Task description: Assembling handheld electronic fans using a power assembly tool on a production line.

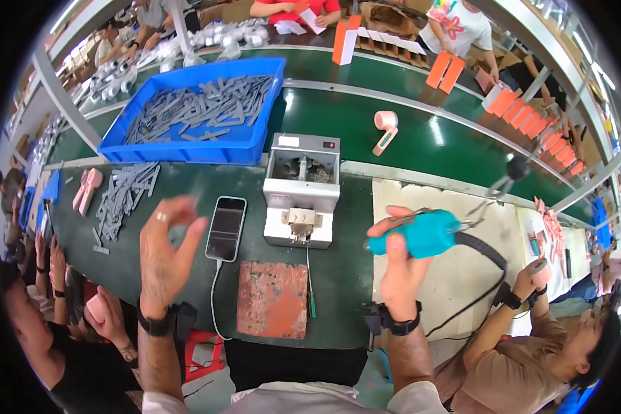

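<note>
Currently we're gripping the driver (pixel 431 233) right of the feeder (pixel 301 194), right hand (pixel 401 265) wrapping its fingers around it; left of the feeder, our left hand (pixel 164 250) is hovering, thumb and fingers parted.

The teal electric screwdriver (pixel 421 234) had a smooth plastic casing; the screw feeder (pixel 290 196) was metal. The far-left tray (pixel 186 153) looked glossy plastic, the near red slab (pixel 272 303) rough, the right-hand sheet (pixel 455 200) matt, paper-like.

Right hand (pixel 401 270) holds teal tool (pixel 424 233); left hand (pixel 163 250) near phone (pixel 225 228).
</note>
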Motion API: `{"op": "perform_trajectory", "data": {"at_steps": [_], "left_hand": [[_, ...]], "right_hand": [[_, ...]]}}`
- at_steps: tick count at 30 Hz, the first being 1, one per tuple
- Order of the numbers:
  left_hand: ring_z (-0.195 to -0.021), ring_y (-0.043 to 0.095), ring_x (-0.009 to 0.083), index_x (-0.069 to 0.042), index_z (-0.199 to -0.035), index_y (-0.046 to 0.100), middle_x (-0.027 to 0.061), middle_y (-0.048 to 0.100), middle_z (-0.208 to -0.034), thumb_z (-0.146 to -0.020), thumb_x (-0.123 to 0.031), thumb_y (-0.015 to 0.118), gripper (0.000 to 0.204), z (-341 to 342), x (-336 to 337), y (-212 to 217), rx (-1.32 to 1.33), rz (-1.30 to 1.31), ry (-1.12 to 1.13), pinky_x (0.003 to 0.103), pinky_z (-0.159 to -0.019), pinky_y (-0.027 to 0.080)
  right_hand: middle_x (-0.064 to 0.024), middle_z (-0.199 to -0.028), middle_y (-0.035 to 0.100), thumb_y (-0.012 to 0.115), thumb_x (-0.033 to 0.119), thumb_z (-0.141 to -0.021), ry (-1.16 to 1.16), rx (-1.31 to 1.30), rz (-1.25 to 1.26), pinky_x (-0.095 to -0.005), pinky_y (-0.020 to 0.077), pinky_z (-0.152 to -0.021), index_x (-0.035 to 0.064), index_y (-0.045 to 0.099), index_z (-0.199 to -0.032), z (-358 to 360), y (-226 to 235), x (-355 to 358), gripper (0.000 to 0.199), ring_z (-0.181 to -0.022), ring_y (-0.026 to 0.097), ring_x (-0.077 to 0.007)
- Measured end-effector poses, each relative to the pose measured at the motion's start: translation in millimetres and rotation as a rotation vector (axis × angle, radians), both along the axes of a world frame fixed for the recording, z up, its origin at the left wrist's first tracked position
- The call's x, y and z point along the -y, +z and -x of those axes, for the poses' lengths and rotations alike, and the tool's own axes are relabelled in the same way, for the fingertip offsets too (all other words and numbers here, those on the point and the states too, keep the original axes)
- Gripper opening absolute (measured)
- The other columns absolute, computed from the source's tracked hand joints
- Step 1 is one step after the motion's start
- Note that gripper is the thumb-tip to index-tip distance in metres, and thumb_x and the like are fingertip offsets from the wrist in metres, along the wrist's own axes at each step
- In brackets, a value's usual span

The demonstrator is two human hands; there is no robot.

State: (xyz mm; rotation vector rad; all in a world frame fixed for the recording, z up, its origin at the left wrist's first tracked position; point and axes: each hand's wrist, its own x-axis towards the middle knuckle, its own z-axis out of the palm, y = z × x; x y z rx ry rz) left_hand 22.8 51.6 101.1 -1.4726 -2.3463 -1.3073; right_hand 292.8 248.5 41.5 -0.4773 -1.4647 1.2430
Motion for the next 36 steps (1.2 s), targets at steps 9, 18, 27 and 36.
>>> {"op": "perform_trajectory", "data": {"at_steps": [9,18,27,36], "left_hand": [[-0.09,0.071,0.0371,-0.003,-0.094,0.07,0.0179,0.073,-0.09,-0.093,-0.04,0.063,0.038,-11,-336,40,-0.446,0.173,-0.579,0.048,-0.081,0.056],[-0.108,0.071,0.0387,-0.005,-0.102,0.079,0.0202,0.074,-0.113,-0.082,-0.036,0.071,0.037,-70,-471,-51,-0.492,0.61,-0.409,0.049,-0.091,0.059],[-0.103,0.07,0.037,-0.005,-0.103,0.067,0.0166,0.073,-0.106,-0.09,-0.027,0.059,0.027,-60,-476,-76,-0.656,0.469,-0.261,0.048,-0.089,0.057],[-0.081,0.066,0.0327,-0.006,-0.093,0.067,0.0132,0.066,-0.087,-0.078,-0.027,0.076,0.028,-81,-339,44,-0.276,-0.03,-0.648,0.042,-0.074,0.053]], "right_hand": [[-0.0052,-0.092,0.064,0.063,0.008,-0.097,-0.512,0.011,-0.022,-0.0252,0.0466,-0.076,-0.0053,0.059,-0.124,-25,-14,-40,0.031,-0.082,0.057,-0.0105],[-0.0145,-0.104,0.068,0.081,-0.002,-0.077,-0.491,0.071,0.12,-0.0335,0.0528,-0.085,-0.0001,0.065,-0.124,-46,-36,-32,0.05,-0.09,0.066,-0.0226],[-0.0107,-0.102,0.07,0.07,-0.004,-0.088,-0.542,0.164,-0.063,-0.0326,0.0535,-0.081,-0.0026,0.061,-0.114,-43,-14,-43,0.027,-0.085,0.065,-0.0164],[-0.0146,-0.102,0.071,0.081,0.004,-0.085,-0.43,0.063,0.077,-0.0346,0.0546,-0.086,-0.0018,0.063,-0.121,-44,-10,-32,0.041,-0.092,0.069,-0.0232]]}}
